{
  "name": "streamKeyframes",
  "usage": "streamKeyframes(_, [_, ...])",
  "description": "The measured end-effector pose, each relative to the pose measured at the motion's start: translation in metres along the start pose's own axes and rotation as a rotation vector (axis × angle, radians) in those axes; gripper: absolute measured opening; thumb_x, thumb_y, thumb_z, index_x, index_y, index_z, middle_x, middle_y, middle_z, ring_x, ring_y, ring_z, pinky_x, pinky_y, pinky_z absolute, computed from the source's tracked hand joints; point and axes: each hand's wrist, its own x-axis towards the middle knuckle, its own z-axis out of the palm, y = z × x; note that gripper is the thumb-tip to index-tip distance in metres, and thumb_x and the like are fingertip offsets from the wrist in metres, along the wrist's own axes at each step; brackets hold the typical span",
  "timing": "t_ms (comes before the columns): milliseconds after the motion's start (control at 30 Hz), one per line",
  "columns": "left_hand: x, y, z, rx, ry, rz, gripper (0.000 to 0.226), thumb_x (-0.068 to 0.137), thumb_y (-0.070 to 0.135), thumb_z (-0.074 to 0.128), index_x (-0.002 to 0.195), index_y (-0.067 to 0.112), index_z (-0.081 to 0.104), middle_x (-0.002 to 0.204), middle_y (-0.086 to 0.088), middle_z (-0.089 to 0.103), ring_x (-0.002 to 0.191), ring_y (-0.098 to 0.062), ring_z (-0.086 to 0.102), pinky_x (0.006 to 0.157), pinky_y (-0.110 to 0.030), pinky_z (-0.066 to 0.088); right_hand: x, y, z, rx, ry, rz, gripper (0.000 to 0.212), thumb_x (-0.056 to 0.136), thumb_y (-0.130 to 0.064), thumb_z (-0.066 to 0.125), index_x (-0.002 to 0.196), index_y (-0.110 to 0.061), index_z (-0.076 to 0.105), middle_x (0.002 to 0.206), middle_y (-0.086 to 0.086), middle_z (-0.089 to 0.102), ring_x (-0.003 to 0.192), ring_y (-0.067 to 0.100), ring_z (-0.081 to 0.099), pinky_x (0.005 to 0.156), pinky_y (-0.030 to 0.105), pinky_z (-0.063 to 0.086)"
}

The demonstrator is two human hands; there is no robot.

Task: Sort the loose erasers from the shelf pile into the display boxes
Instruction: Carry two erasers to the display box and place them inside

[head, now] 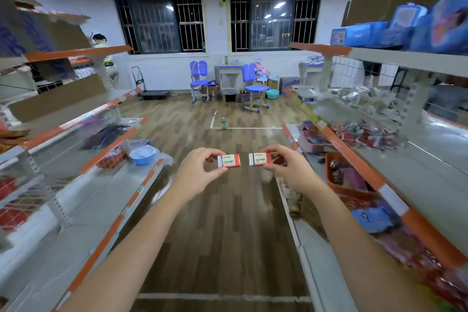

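I hold two small erasers out in front of me over the aisle floor, side by side with a small gap between them. Each has a red and white sleeve marked 2B. My left hand (196, 172) pinches the left eraser (229, 160) between thumb and fingers. My right hand (291, 170) pinches the right eraser (260, 159) the same way. A blurred pile of small red and white packs (362, 134) lies on the middle shelf at the right. No display box can be told apart in the blur.
Orange-edged shelving (109, 149) lines both sides of a wooden-floored aisle. An orange basket (329, 172) sits on the right lower shelf. A blue bowl (142, 155) rests on the left shelf. A green bottle (223, 123) stands on the floor; blue chairs and desks are at the far wall.
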Motion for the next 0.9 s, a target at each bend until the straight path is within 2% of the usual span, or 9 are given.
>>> streamKeyframes(200, [0.129,-0.085,0.017,-0.002,-0.04,0.074,0.027,0.08,0.026,0.072,0.105,0.029,0.063,0.095,0.018,0.057,0.088,0.006,0.048,0.072,-0.006,0.034,0.131,0.046,0.02,0.017,0.047,0.05,0.028,0.084,-0.014,0.068,0.106,-0.031,0.059,0.092,-0.017,0.061,0.074,-0.001,0.056,0.063,0.009,0.044])
streamKeyframes(333, [0.217,-0.131,0.027,0.028,-0.074,0.109,0.029,0.08,0.029,0.072,0.107,0.029,0.063,0.095,0.02,0.056,0.086,0.009,0.047,0.069,-0.004,0.033,0.214,0.067,0.022,0.01,0.089,0.07,0.028,0.085,-0.012,0.067,0.108,-0.027,0.06,0.091,-0.015,0.062,0.073,-0.002,0.055,0.065,0.005,0.042])
streamKeyframes(567, [0.355,-0.189,0.072,-0.049,-0.103,0.15,0.028,0.08,0.025,0.072,0.106,0.028,0.063,0.096,0.014,0.058,0.085,0.0,0.049,0.068,-0.009,0.032,0.332,0.13,0.023,0.015,0.144,0.105,0.036,0.083,-0.009,0.068,0.094,-0.041,0.057,0.089,-0.01,0.065,0.069,-0.002,0.055,0.066,0.007,0.042])
streamKeyframes(633, [0.395,-0.205,0.09,-0.06,-0.107,0.16,0.029,0.079,0.024,0.073,0.107,0.026,0.064,0.094,0.017,0.056,0.083,0.003,0.049,0.066,-0.008,0.031,0.368,0.155,0.021,0.01,0.155,0.116,0.037,0.083,-0.009,0.068,0.094,-0.043,0.058,0.091,-0.011,0.066,0.069,-0.004,0.056,0.067,0.007,0.043])
streamKeyframes(767, [0.475,-0.232,0.13,-0.036,-0.097,0.161,0.029,0.079,0.027,0.073,0.104,0.033,0.061,0.087,0.027,0.05,0.078,0.016,0.046,0.062,-0.004,0.03,0.443,0.207,0.011,0.002,0.158,0.138,0.031,0.083,-0.01,0.068,0.101,-0.034,0.062,0.092,-0.012,0.066,0.071,-0.006,0.056,0.069,0.01,0.042])
streamKeyframes(900, [0.557,-0.254,0.169,-0.092,-0.091,0.135,0.03,0.078,0.024,0.074,0.105,0.029,0.062,0.089,0.021,0.053,0.079,0.007,0.049,0.063,-0.007,0.032,0.516,0.253,-0.008,0.006,0.155,0.157,0.03,0.084,-0.009,0.066,0.103,-0.031,0.062,0.094,-0.009,0.066,0.077,-0.001,0.058,0.071,0.013,0.044])
